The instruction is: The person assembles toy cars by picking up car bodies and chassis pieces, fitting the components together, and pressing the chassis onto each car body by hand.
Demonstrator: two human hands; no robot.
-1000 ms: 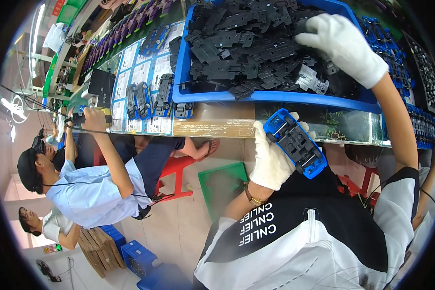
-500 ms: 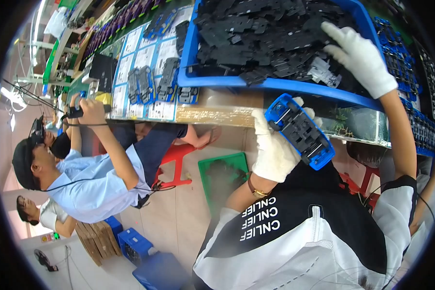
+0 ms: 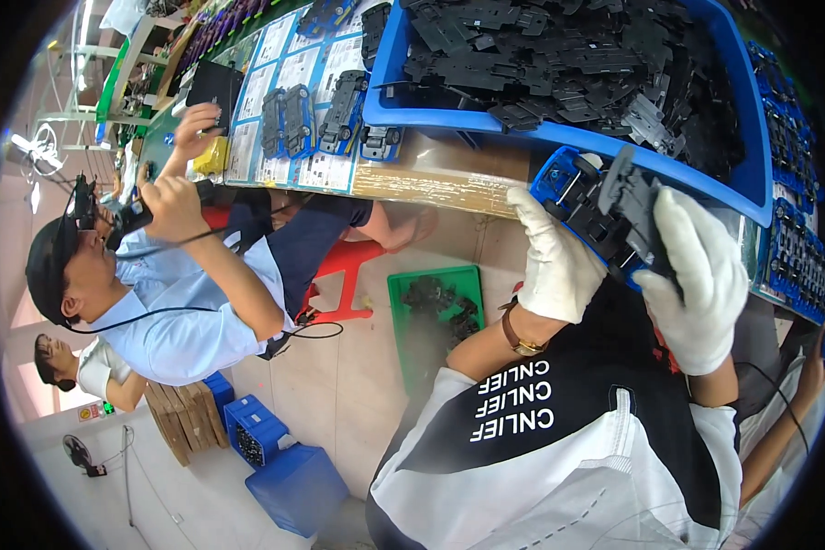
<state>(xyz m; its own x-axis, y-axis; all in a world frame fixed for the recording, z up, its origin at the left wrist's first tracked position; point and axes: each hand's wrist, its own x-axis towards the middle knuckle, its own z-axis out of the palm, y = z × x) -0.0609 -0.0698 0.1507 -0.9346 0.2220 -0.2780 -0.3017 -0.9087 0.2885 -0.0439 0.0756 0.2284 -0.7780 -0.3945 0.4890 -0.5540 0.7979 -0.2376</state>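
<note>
My left hand [image 3: 564, 275], in a white glove, is closed around a blue toy car body [image 3: 552, 176] that lies tilted with its underside up. My right hand [image 3: 701, 284], gloved too, grips a black plastic base plate [image 3: 631, 209] between thumb and fingers. The plate stands at an angle over the car's underside; whether the two touch I cannot tell. Just beyond both hands is a blue bin [image 3: 577, 137] heaped with similar black base plates [image 3: 532, 55].
Left of the bin, several upturned toy cars [image 3: 342, 115] lie on printed sheets. Rows of blue cars [image 3: 788, 238] fill the right side. A green tray [image 3: 438, 316] with dark parts is on the floor. At left, a seated person in light blue [image 3: 174, 321] raises both hands.
My right hand has come down from over the bin to the car and now holds a black base plate. The car stays in my left hand. The whole view has shifted slightly.
</note>
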